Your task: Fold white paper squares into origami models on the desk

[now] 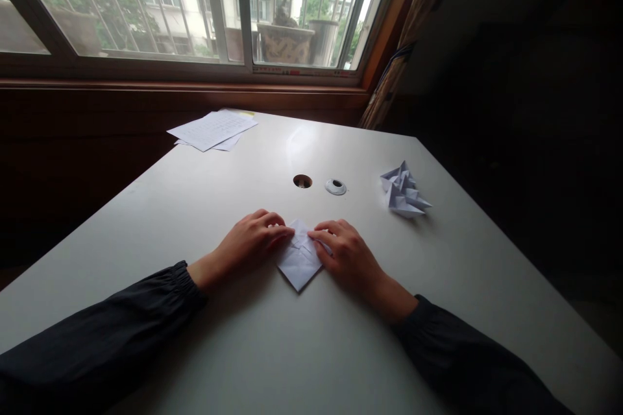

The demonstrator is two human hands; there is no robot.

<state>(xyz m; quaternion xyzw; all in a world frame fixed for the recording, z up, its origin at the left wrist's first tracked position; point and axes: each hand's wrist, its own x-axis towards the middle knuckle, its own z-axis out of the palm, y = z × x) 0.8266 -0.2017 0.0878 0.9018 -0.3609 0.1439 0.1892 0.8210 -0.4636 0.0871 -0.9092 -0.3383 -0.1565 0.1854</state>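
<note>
- Two dark sleeves (102, 331) reach over the counter (272, 356), one from each near corner.
- One folded paper (298, 267) lies midway between the counter's left and right edges, one point facing the near edge.
- Two hands hold it: the left hand (248, 237) has its fingers closed on the upper-left side, the right hand (350, 251) grasps the upper-right side between fingers and thumb.
- Near the right edge sits one cluster of folded paper pieces (403, 198); how many, I cannot tell.
- At least two sheets (211, 131) overlap by the far-left corner.
- One round hole (302, 180) and one ring-shaped cover (331, 190) lie side by side, apart, towards the far edge.
</note>
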